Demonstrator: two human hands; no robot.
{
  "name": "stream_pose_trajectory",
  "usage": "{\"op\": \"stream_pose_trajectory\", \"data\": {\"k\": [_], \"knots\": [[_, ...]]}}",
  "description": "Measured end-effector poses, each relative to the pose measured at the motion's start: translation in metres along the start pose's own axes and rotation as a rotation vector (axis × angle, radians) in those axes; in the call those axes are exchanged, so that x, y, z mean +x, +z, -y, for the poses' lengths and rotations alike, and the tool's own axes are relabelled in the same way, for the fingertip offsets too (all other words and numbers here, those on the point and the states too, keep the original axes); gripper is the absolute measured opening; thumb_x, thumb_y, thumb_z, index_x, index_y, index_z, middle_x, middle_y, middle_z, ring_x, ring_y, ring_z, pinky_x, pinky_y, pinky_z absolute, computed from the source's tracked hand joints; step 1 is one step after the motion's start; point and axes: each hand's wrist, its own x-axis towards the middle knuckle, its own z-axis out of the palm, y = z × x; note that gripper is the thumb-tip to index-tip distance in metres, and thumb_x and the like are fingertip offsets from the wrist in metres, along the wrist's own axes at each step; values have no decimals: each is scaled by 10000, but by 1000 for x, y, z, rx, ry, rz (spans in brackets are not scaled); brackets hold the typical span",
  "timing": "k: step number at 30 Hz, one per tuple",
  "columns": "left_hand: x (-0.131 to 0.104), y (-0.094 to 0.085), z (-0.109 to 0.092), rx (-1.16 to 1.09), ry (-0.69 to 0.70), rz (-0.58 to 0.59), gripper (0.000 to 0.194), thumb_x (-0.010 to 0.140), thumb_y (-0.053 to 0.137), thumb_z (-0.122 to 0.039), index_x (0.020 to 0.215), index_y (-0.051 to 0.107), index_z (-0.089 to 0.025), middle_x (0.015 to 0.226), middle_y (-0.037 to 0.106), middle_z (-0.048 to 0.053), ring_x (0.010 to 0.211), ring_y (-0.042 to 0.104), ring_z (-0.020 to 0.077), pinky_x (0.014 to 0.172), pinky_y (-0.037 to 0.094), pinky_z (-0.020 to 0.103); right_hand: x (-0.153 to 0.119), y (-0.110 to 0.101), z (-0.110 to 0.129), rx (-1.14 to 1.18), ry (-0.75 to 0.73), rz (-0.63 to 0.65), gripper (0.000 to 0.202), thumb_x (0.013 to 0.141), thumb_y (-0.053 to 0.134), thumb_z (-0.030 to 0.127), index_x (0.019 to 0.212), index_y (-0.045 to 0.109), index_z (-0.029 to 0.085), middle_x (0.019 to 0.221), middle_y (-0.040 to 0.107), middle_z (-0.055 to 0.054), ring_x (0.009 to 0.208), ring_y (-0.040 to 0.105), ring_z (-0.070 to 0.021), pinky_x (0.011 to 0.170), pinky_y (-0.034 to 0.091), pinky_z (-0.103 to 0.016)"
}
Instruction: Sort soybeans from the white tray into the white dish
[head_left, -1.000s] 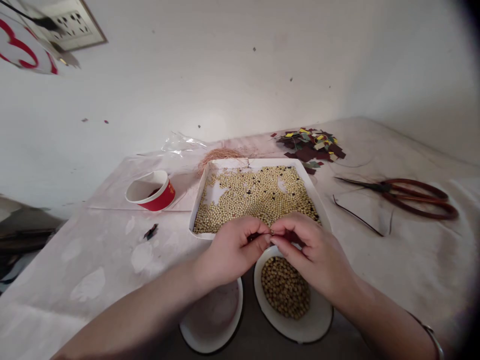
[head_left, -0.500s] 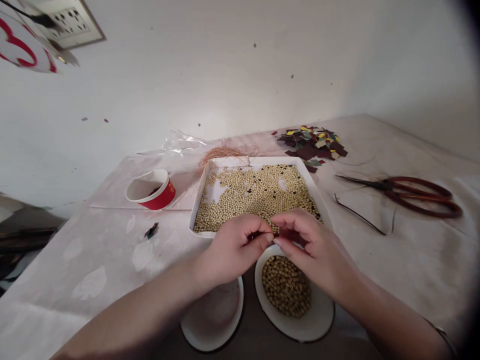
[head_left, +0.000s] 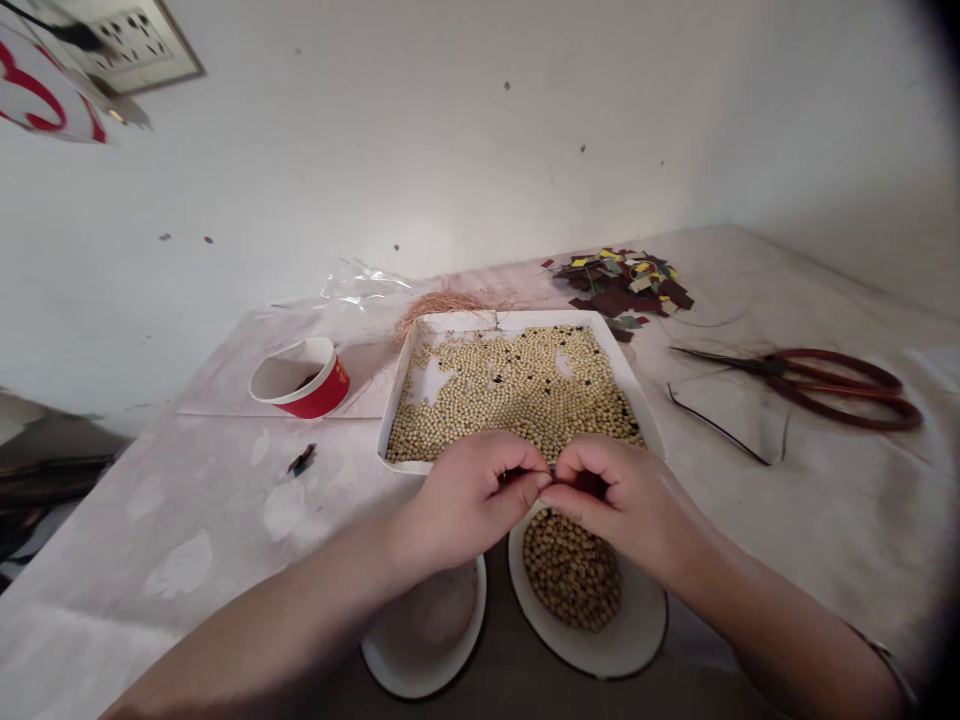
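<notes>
My left hand (head_left: pixel 480 495) and my right hand (head_left: pixel 619 500) meet fingertip to fingertip, each in a pinch; whatever they hold is too small to make out. Behind them lies a white tray (head_left: pixel 384 425) with small pale beads (head_left: pixel 510 385) and a few dark ones. Below my right hand is a white bowl (head_left: pixel 637 640) of larger brown beads (head_left: pixel 574 575). A second white bowl (head_left: pixel 427 670), partly under my left forearm, shows a bare inner surface.
A red and white cup (head_left: pixel 319 390) stands left of the tray. Copper-coloured strands (head_left: pixel 439 308) and clear plastic (head_left: pixel 364 285) lie behind it. Coloured scraps (head_left: pixel 622 283) are at the back right, scissors (head_left: pixel 840 385) and a dark strip (head_left: pixel 716 425) at the right.
My right hand has come slightly lower and closer to my left hand, its thumb and fingers now pinched together at the left fingertips. The left hand has barely moved.
</notes>
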Motion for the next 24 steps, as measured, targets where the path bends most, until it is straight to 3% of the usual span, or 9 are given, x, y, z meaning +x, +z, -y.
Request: {"op": "stream_pose_trajectory", "data": {"k": [10, 14, 20, 24], "knots": [[0, 1, 2, 2, -34, -21, 125, 835, 486, -185, 741, 569, -170, 695, 569, -16, 685, 512, 105, 621, 372, 225, -3, -2, 1, -66, -66, 39, 109, 765, 508, 130, 719, 458, 215, 692, 536, 26, 612, 504, -114, 549, 384, -235], [0, 1, 2, -9, -37, -40, 130, 842, 481, -185, 735, 554, -168, 688, 563, -25, 667, 504, 91, 615, 369, 216, -3, -13, 2, -50, -70, 74, 125, 720, 603, 225, 826, 536, 223, 735, 578, 17, 615, 522, -121, 552, 412, -238], [0, 1, 2, -13, -49, -30, 138, 843, 474, -178, 730, 551, -161, 693, 564, -23, 678, 506, 88, 626, 366, 216, 7, -23, -31, -314, 75, -229, 154, 808, 514, 286, 868, 620, 191, 828, 639, -50, 687, 587, -172, 591, 433, -283], [0, 1, 2, -9, -52, -24, 141, 846, 473, -192, 738, 557, -160, 698, 564, -20, 675, 502, 90, 622, 361, 218, 15, -22, -50, -462, 89, -128, 211, 776, 553, 267, 924, 654, 153, 903, 646, -88, 785, 596, -210, 673, 448, -310]]}}
